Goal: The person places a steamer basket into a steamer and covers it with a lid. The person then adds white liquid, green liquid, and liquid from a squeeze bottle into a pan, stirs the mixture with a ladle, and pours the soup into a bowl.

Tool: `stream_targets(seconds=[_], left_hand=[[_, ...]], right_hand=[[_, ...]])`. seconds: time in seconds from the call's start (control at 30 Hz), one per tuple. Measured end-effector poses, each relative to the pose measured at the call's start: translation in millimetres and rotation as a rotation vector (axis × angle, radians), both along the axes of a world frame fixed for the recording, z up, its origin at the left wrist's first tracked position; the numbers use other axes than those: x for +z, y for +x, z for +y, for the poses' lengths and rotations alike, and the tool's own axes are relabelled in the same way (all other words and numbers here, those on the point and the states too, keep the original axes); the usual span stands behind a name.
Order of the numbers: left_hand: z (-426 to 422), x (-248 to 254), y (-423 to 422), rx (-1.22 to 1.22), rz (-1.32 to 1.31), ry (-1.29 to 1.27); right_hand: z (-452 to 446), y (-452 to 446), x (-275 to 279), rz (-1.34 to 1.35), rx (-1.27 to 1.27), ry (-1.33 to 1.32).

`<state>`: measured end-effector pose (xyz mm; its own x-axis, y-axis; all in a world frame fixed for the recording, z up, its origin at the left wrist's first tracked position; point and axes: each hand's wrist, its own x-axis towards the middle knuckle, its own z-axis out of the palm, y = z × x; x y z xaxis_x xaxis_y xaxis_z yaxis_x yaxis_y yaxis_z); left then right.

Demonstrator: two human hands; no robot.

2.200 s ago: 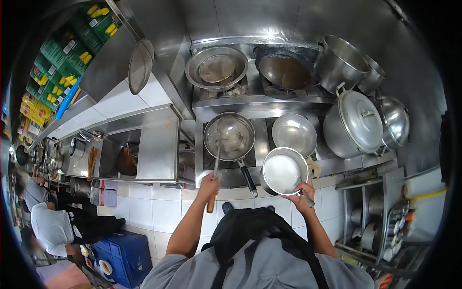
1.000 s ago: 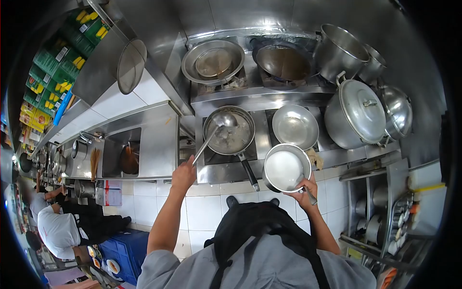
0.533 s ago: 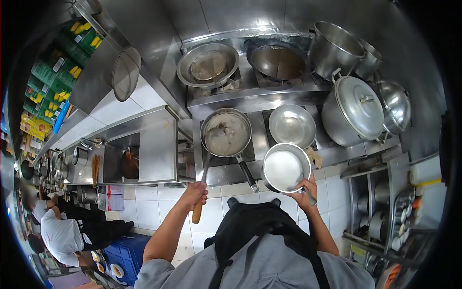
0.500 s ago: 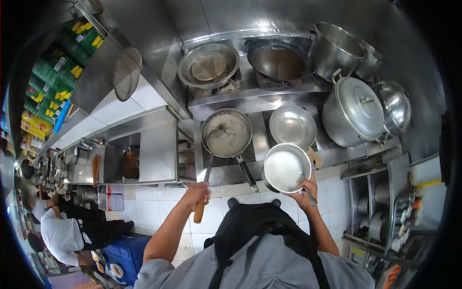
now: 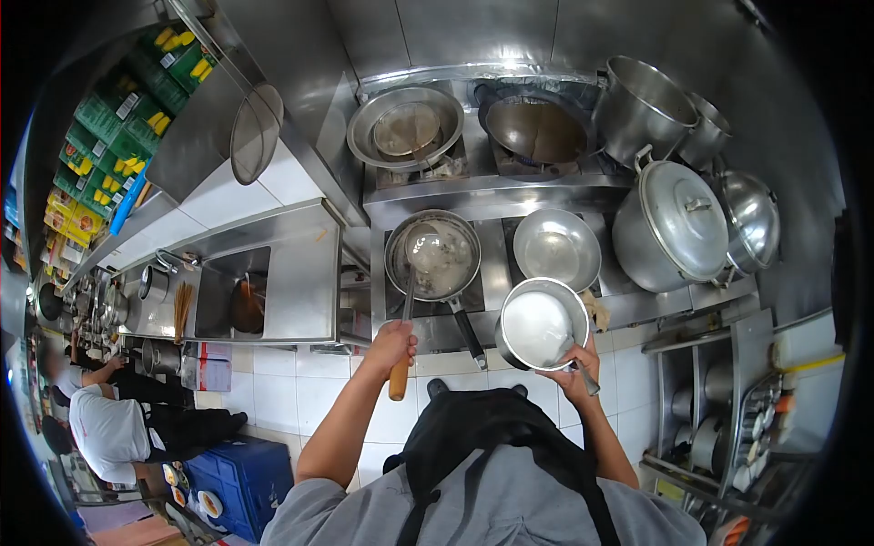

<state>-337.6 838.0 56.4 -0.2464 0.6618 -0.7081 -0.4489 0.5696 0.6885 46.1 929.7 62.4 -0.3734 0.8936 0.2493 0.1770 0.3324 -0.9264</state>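
My left hand (image 5: 393, 347) is wrapped round the wooden handle of a ladle (image 5: 411, 296). The ladle's round bowl is in the frying pan (image 5: 467, 289), amid a pale, cloudy liquid (image 5: 446, 269) with darker bits. The pan's black handle points toward me. My right hand (image 5: 572, 371) grips a metal pot (image 5: 503, 341) at its near right side, off the front of the stove. White contents (image 5: 537, 318) fill the pot's lower part. A metal utensil handle (image 5: 588, 379) sticks out by my right fingers; its other end is unclear.
A shallow metal bowl (image 5: 557, 244) sits right of the pan. Behind stand a basin with a strainer (image 5: 360, 146) and a wok (image 5: 519, 127). A large lidded pot (image 5: 669, 218) is at right. A sink (image 5: 214, 291) and a co-worker (image 5: 114, 432) are at left.
The ladle's bowl has moved up and right within the pan, and it now shows clearer at the surface. My left hand has shifted up and right. The pot remains in my right hand.
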Motion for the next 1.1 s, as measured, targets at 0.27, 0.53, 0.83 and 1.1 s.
stream_targets(seconds=[0.27, 0.53, 0.83, 1.1], left_hand=[[-35, -46, 26, -0.087, 0.119, -0.004], [-29, -76, -2, -0.098, 0.431, 0.093], [-69, -46, -14, -0.204, 0.306, -0.029], [-14, -93, 16, -0.171, 0.301, 0.167]], right_hand=[[1, 1, -9, 0.043, -0.003, -0.067], [2, 3, -6, -0.020, -0.034, -0.125], [13, -6, 1, -0.053, -0.013, 0.223], [11, -4, -15, -0.013, -0.014, -0.029]])
